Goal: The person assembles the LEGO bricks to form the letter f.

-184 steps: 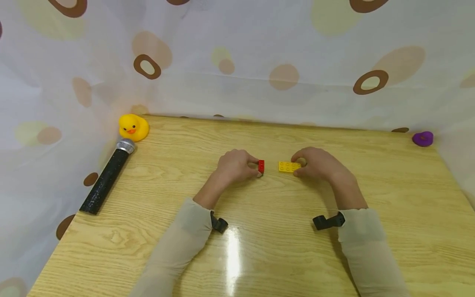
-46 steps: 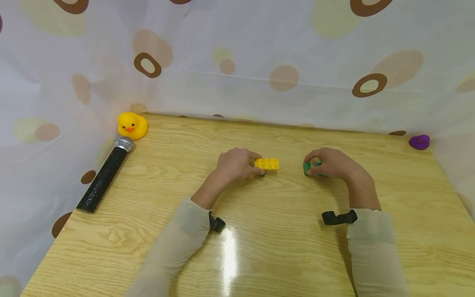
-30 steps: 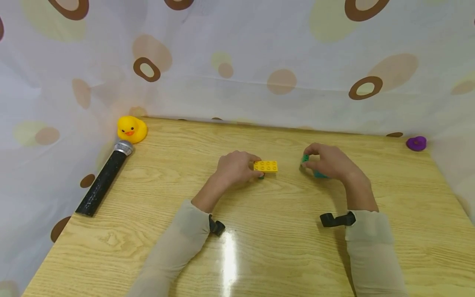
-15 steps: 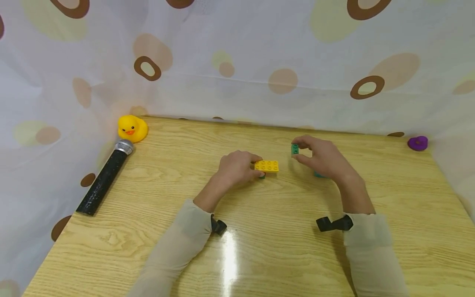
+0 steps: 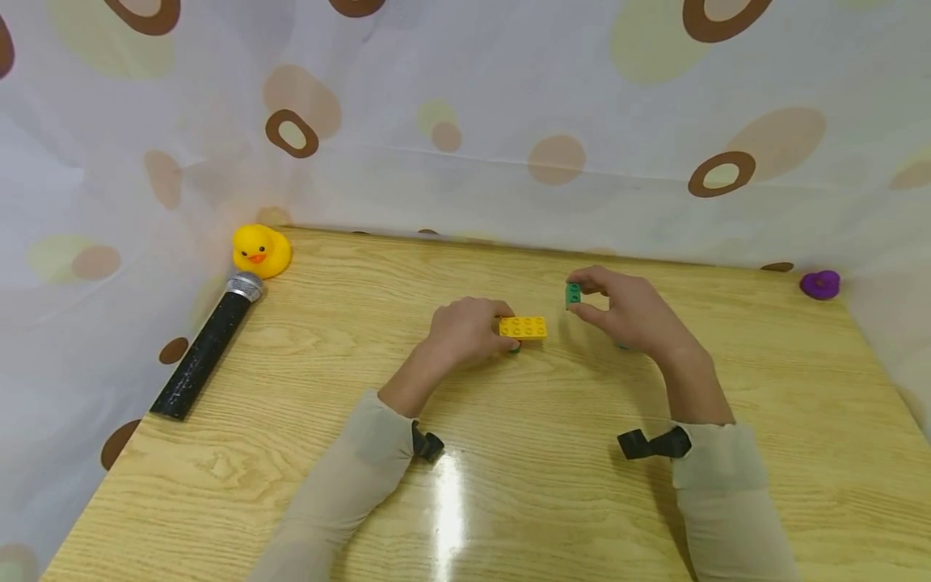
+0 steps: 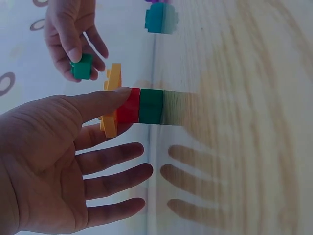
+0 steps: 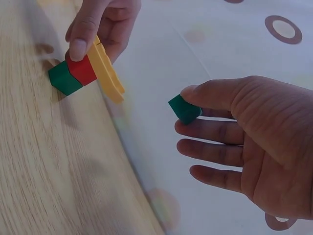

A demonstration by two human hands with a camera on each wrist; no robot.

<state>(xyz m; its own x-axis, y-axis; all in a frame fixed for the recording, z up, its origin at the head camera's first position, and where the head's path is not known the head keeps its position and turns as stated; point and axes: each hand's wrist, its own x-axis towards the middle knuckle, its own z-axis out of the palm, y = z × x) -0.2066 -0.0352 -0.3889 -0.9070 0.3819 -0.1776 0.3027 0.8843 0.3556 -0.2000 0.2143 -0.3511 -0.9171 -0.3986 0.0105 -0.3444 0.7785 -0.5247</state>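
Note:
My left hand [image 5: 465, 333] pinches a small stack of toy bricks between thumb and index finger. On top lies a long yellow brick [image 5: 524, 327], jutting out to the right. Under it, the left wrist view shows a red brick [image 6: 128, 108], then a green brick [image 6: 151, 106] standing on the table. Right of the stack, my right hand [image 5: 634, 315] holds another green brick [image 5: 573, 294] by thumb and fingertips, raised above the table. A teal brick [image 6: 155, 18] sits on the table, mostly hidden under the right hand in the head view.
A yellow rubber duck [image 5: 262, 252] and a black microphone [image 5: 207, 347] lie at the left edge of the wooden table [image 5: 538, 485]. At the far right corner is a purple duck-shaped toy [image 5: 820, 284]. A patterned cloth [image 5: 494, 105] hangs along the back and sides.
The yellow brick, earlier in my right hand, now tops the red one in my left. Over the last second the right hand has lifted the green brick and carried it left.

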